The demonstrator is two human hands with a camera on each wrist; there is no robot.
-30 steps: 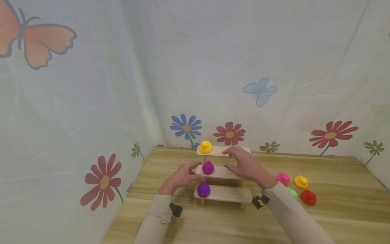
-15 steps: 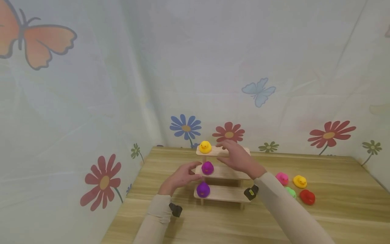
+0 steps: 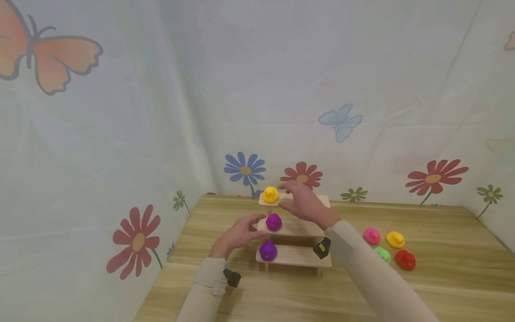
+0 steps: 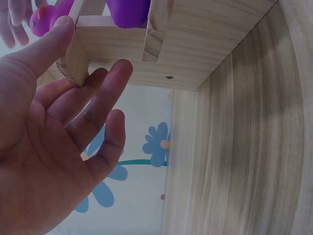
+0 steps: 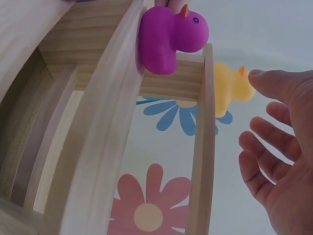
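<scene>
A three-step wooden display shelf [image 3: 297,256] stands on the table. My left hand [image 3: 241,231] holds the left end of its middle step, thumb on one side of the board [image 4: 73,61] and fingers on the other. A purple rubber duck [image 3: 274,222] sits beside that hand on the middle step; a darker purple duck [image 3: 268,251] is on the bottom step. On the top step stands a yellow duck [image 3: 271,195]. My right hand [image 3: 306,203] is just right of it, fingers loosely bent; the thumb [image 5: 274,83] is at the yellow duck's head, contact unclear.
Right of the shelf, loose ducks lie on the wooden table [image 3: 442,277]: pink [image 3: 372,236], yellow [image 3: 396,240], green [image 3: 383,255] and red [image 3: 405,260]. A flower-printed cloth [image 3: 386,147] hangs behind the table and along its left side.
My right hand has moved left along the top step, up to the yellow duck. The left hand has stayed at the middle step, and the ducks keep their places.
</scene>
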